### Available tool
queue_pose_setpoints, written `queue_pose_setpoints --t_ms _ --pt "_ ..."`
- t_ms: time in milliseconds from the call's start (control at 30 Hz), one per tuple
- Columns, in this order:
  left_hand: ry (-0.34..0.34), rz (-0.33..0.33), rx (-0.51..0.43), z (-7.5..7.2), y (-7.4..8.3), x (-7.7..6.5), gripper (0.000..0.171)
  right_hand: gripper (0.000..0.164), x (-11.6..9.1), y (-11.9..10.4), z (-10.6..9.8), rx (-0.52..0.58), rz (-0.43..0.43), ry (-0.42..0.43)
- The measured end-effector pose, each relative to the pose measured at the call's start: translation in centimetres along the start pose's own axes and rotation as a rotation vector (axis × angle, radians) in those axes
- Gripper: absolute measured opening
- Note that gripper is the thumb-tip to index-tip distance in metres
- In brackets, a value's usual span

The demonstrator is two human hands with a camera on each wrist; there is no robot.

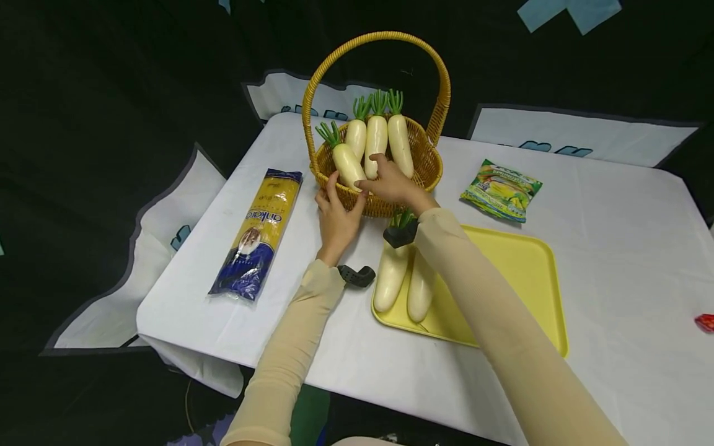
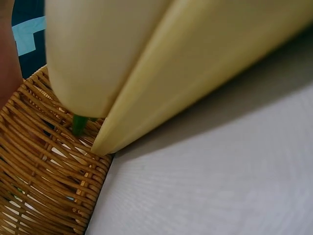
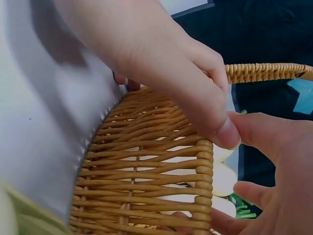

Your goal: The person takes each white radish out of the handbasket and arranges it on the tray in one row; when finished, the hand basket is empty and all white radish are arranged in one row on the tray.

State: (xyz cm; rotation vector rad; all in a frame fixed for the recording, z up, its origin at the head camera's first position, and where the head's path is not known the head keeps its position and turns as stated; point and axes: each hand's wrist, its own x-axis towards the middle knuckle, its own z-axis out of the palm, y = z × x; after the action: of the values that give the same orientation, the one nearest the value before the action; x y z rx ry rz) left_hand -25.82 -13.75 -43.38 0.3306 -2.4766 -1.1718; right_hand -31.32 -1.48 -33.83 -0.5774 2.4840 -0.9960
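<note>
A wicker basket [image 1: 381, 207] with a tall handle holds several white radishes [image 1: 376, 139] with green tops. My left hand [image 1: 339, 220] grips the basket's near-left side, with the thumb at the rim and other fingers against the outer wall in the right wrist view. Over the near rim reaches my right hand [image 1: 393, 184]; its thumb touches the lower end of the front-left radish [image 1: 347, 162], and its fingers are spread, some inside the basket. Both thumbs nearly meet. Two more radishes [image 1: 392, 279] lie on the yellow tray [image 1: 513, 272], large in the left wrist view.
A yellow and blue pasta packet [image 1: 256, 235] lies left of the basket. To the right is a green and yellow packet [image 1: 501, 191]. A small red object [image 1: 705, 322] sits at the far right of the white-covered table [image 1: 619, 260].
</note>
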Motion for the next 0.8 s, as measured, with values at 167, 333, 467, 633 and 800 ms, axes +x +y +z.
queue_pose_setpoints --t_ms 167,333,467,633,800 --pt "-0.01 -0.005 -0.012 0.0 0.1 0.0 0.07 0.075 0.7 -0.4 -0.2 -0.067 0.052 -0.037" --pt "-0.023 -0.011 -0.016 -0.1 0.1 0.1 0.07 0.08 1.2 -0.7 -0.5 -0.072 0.118 -0.088" --pt "-0.025 -0.018 -0.017 -0.1 0.2 0.1 0.069 0.083 1.6 -0.8 -0.6 -0.012 0.152 -0.117" --pt "-0.031 -0.022 -0.022 -0.1 0.1 0.0 0.07 0.079 2.3 -0.8 -0.4 0.049 0.175 -0.144" --pt "-0.026 -0.02 -0.019 -0.2 0.0 -0.1 0.07 0.072 2.7 -0.7 0.1 0.097 0.206 -0.148"
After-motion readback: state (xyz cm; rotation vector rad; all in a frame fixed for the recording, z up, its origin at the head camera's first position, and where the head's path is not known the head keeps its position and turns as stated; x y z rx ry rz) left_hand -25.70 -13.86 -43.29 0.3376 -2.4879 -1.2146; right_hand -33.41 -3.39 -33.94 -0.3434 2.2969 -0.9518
